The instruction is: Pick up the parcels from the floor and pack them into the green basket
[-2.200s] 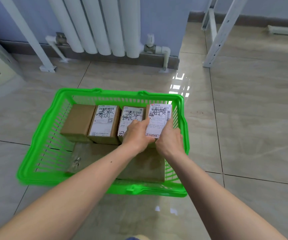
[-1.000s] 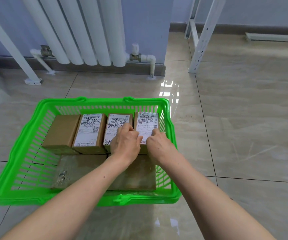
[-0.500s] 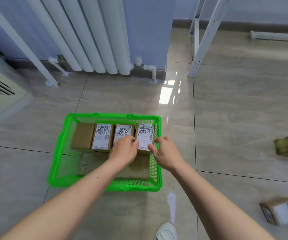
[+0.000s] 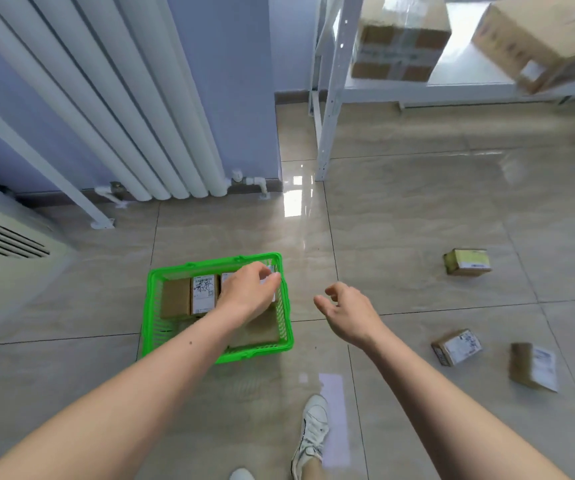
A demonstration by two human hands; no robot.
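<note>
The green basket stands on the tiled floor in front of me. Inside, along its far side, parcels stand in a row: a plain brown one, a labelled one, and others hidden under my left hand. That hand hovers over the right end of the row, fingers curled at the label of the rightmost parcel; whether it grips is unclear. My right hand hangs empty over the floor right of the basket, fingers apart. Three parcels lie on the floor at right.
A white radiator lines the wall behind the basket, with a slatted white unit at the left. A white metal shelf at back right carries two large cartons. My white shoe is on the floor below.
The view has risen and pulled back from the basket. My right hand has let go of the rightmost parcel and moved right, out of the basket. Floor parcels and the shelf have come into view.
</note>
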